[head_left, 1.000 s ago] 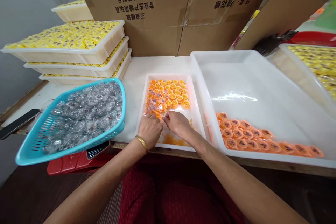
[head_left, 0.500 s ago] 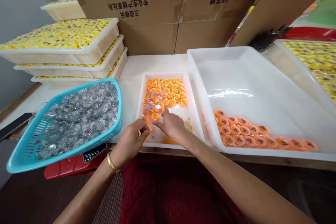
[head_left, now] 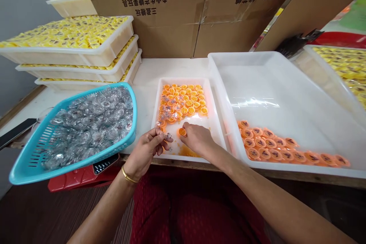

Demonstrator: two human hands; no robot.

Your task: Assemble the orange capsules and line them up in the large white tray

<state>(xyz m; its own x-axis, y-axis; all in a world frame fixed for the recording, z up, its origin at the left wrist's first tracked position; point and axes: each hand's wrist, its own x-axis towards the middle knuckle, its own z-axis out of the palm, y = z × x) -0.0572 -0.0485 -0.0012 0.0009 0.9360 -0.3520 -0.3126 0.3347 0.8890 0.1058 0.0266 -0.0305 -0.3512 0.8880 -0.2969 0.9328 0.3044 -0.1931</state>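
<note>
In the small white tray (head_left: 215, 126), rows of round orange cups (head_left: 185, 99) hold yellow-orange bits. My right hand (head_left: 198, 139) pinches one orange cup (head_left: 182, 132) over the tray's near half, where loose grains (head_left: 188, 150) lie. Just left of it, my left hand (head_left: 150, 143) has its thumb and fingers closed on a clear plastic lid (head_left: 168, 136) with dark print. Several similar clear lids (head_left: 168, 112) rest on the cups at the tray's left side. The two hands are close but apart.
At left, a blue basket (head_left: 133, 120) full of clear lids overhangs a red scale (head_left: 71, 179). Behind it are stacked trays (head_left: 120, 40) of yellow pieces. Lidded orange cups (head_left: 270, 143) line the near side of the large white tray (head_left: 254, 80). A cardboard box (head_left: 171, 38) stands behind.
My right hand has lifted an orange cup away from the rows and drawn it nearer. My left hand has turned, with the clear lid now visible in its fingers. The view has shifted slightly.
</note>
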